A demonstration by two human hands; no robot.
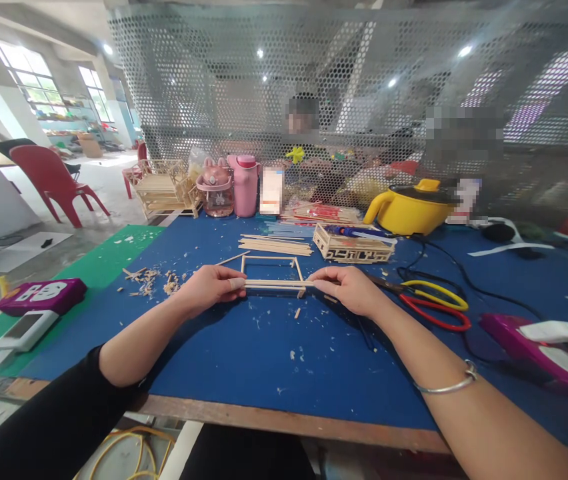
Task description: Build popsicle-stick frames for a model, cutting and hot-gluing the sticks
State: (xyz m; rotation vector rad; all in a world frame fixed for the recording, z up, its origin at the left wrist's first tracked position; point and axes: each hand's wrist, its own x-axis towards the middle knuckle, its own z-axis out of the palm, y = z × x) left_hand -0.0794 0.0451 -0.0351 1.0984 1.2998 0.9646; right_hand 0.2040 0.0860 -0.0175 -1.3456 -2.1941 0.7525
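A small rectangular frame of thin wooden sticks [270, 258] stands over the blue tabletop between my hands. My left hand [214, 287] pinches the left end of the pale sticks [279, 284] along its near side. At their right end, my right hand [347, 288] pinches with thumb and forefinger. A short peg shows under the frame's near right corner. Behind it lies a row of loose wooden sticks [277, 245]. Wood scraps [144, 281] are heaped by my left hand. Scissors [437, 303] with yellow and red handles lie beside my right forearm.
A stick-built tray [354, 247] holds a blue tool. Behind are a pink bottle [245, 187], a rabbit-eared jar [215, 193], a stick model [164, 190] and a yellow pot [414, 212]. Purple power strips [44, 297] lie at both sides. People sit beyond the perforated screen [224, 80].
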